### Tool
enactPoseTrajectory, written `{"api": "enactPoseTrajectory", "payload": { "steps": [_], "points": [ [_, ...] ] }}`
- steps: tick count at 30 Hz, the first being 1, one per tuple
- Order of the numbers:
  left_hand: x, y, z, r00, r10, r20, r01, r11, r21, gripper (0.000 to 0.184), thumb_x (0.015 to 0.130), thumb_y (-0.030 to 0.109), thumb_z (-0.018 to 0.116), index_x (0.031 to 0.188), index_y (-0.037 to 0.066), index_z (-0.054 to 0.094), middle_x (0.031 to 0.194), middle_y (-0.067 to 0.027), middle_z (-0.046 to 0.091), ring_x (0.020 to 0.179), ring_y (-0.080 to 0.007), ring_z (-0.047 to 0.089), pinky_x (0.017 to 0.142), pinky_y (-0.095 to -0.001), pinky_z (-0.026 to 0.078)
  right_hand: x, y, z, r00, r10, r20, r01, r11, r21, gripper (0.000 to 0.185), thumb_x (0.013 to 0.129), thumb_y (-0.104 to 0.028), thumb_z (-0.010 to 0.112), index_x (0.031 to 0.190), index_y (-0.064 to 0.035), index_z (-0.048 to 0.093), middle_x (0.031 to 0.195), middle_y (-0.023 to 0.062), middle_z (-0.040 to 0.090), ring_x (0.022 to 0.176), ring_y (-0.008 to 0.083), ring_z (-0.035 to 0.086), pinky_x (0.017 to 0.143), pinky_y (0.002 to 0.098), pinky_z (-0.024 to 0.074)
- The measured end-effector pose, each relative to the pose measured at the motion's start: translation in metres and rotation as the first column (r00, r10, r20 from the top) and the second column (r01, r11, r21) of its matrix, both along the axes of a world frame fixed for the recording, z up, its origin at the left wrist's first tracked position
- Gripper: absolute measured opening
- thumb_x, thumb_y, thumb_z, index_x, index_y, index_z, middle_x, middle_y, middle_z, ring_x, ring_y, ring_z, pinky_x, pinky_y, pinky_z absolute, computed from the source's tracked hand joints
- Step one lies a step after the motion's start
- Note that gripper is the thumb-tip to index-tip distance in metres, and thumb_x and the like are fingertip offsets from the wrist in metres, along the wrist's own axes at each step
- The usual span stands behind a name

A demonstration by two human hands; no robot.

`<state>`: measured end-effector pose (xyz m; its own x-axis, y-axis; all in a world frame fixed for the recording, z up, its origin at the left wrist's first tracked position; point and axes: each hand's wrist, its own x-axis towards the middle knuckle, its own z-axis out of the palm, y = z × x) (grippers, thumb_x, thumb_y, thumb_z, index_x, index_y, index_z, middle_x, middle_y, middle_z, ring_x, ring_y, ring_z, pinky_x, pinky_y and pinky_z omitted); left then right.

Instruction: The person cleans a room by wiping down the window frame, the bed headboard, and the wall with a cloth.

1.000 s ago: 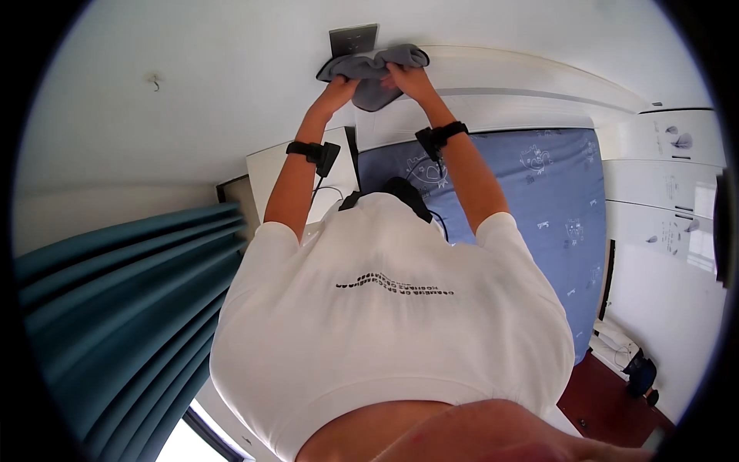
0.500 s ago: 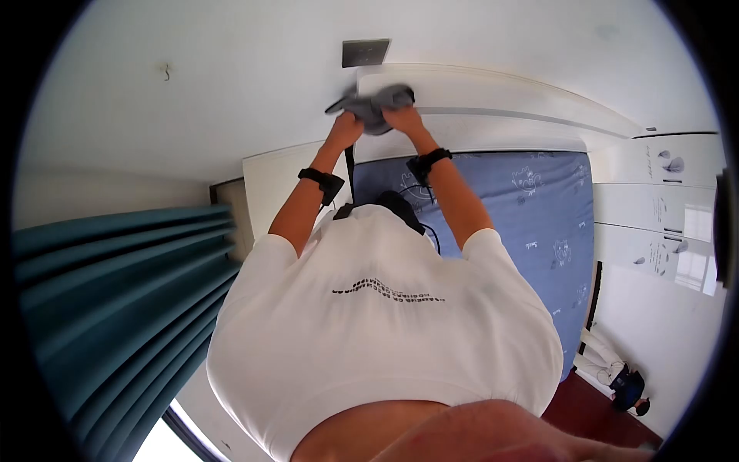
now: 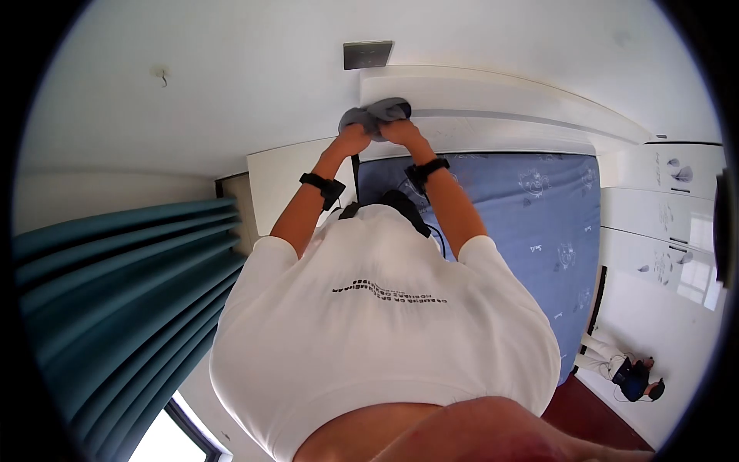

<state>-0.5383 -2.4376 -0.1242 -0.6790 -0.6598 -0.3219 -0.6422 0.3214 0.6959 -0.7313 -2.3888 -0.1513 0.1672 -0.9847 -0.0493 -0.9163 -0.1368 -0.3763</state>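
Observation:
A grey cloth (image 3: 375, 115), bunched up, is held in front of the headboard's left end. My left hand (image 3: 354, 139) is closed on its left part, and my right hand (image 3: 401, 132) is closed on its right part. The two hands are close together, with arms stretched forward and a black band on each wrist. Just above the cloth, a dark wall plate (image 3: 368, 55) is fixed to the white wall. Below the hands lies the blue patterned bed cover (image 3: 523, 223).
Teal curtains (image 3: 131, 308) hang at the left, near a white cabinet top (image 3: 289, 185). The pale headboard (image 3: 500, 96) runs to the right, towards glossy wardrobe doors (image 3: 654, 208). A person (image 3: 631, 377) shows at the lower right, over a dark red floor (image 3: 589, 416).
Both hands have come down from beside the wall plate with the grey cloth, which is now bunched smaller. The view has shifted a little, and more of the person at the lower right shows.

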Motion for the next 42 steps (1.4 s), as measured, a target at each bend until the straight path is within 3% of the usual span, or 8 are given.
{"api": "enactPoseTrajectory", "payload": {
  "steps": [5,10,16,20,28,34,38,42],
  "points": [
    [-0.01,0.021,0.094,0.793,0.324,-0.516,-0.407,0.912,-0.054,0.042,0.086,0.018,0.06,0.119,-0.008,0.057,0.112,-0.0343,0.063,0.103,-0.0478,0.063,0.089,-0.0498,0.051,0.002,0.029,0.101,0.522,-0.571,0.634,0.508,0.805,0.306,0.049,0.091,-0.037,0.057,0.119,0.0028,0.057,0.105,0.023,0.071,0.096,0.0438,0.068,0.084,0.0494,0.0535],
    [-0.028,0.026,0.082,0.949,0.004,-0.315,-0.103,0.949,-0.298,0.044,0.087,0.015,0.061,0.127,-0.003,0.057,0.128,-0.0284,0.058,0.121,-0.0419,0.054,0.1,-0.0464,0.045,0.025,0.025,0.148,0.641,-0.452,0.621,0.525,0.848,0.075,0.055,0.088,-0.021,0.064,0.13,0.0013,0.036,0.1,0.027,0.068,0.094,0.0471,0.066,0.081,0.051,0.0512],
    [-0.015,0.012,0.073,0.727,0.559,-0.399,-0.406,0.818,0.407,0.036,0.096,0.018,0.054,0.126,-0.001,0.061,0.119,-0.0182,0.067,0.111,-0.0288,0.064,0.093,-0.0373,0.05,0.054,0.016,0.171,0.894,-0.006,0.447,0.18,0.92,-0.347,0.054,0.091,-0.019,0.064,0.139,-0.0047,0.044,0.117,0.0253,0.063,0.11,0.0422,0.061,0.094,0.045,0.0483],
    [-0.014,-0.021,0.094,0.786,0.605,-0.127,-0.346,0.6,0.722,0.052,0.094,0.036,0.063,0.13,-0.001,0.059,0.119,-0.0101,0.063,0.106,-0.0202,0.062,0.095,-0.0311,0.049,0.023,0.02,0.17,0.845,-0.263,0.465,0.349,0.931,-0.108,0.05,0.091,-0.021,0.065,0.139,-0.0139,0.054,0.129,0.0221,0.056,0.115,0.0417,0.058,0.097,0.0451,0.0471],
    [-0.029,-0.001,0.1,0.632,0.731,-0.258,-0.388,0.586,0.711,0.051,0.093,0.028,0.064,0.135,0.003,0.048,0.12,-0.0089,0.061,0.107,-0.0188,0.061,0.094,-0.0338,0.051,0.006,0.013,0.153,0.963,-0.25,0.102,0.268,0.85,-0.453,0.05,0.085,-0.018,0.067,0.134,-0.0203,0.061,0.102,0.0103,0.059,0.093,0.0282,0.06,0.08,0.0484,0.0473],
    [-0.019,-0.007,0.069,0.759,0.627,-0.179,-0.408,0.671,0.62,0.043,0.096,0.029,0.057,0.129,0.002,0.056,0.12,-0.0083,0.064,0.104,-0.0181,0.063,0.087,-0.0347,0.054,0.04,0.011,0.121,0.898,0.09,0.431,0.166,0.838,-0.52,0.048,0.09,-0.022,0.064,0.138,-0.0207,0.059,0.112,0.015,0.068,0.099,0.0342,0.066,0.086,0.0436,0.0531],
    [0.003,-0.024,0.098,0.956,0.265,0.123,-0.292,0.883,0.368,0.045,0.091,0.045,0.064,0.093,0.0,0.066,0.064,-0.0043,0.06,0.064,-0.0133,0.061,0.06,-0.0282,0.047,0.012,0.035,0.14,0.89,-0.294,0.348,0.311,0.95,0.007,0.06,0.09,-0.018,0.065,0.147,-0.0216,0.047,0.102,0.0107,0.07,0.092,0.0281,0.069,0.079,0.0423,0.0556],
    [0.034,-0.026,0.145,0.824,0.535,-0.186,-0.355,0.744,0.565,0.048,0.096,0.052,0.062,0.087,0.005,0.059,0.056,0.003,0.041,0.054,-0.009,0.042,0.058,-0.0254,0.038,-0.032,0.037,0.14,0.903,-0.307,0.302,0.41,0.828,-0.384,0.059,0.088,-0.015,0.064,0.145,-0.0184,0.047,0.076,0.0076,0.067,0.069,0.0267,0.068,0.068,0.041,0.0551]
  ]
}}
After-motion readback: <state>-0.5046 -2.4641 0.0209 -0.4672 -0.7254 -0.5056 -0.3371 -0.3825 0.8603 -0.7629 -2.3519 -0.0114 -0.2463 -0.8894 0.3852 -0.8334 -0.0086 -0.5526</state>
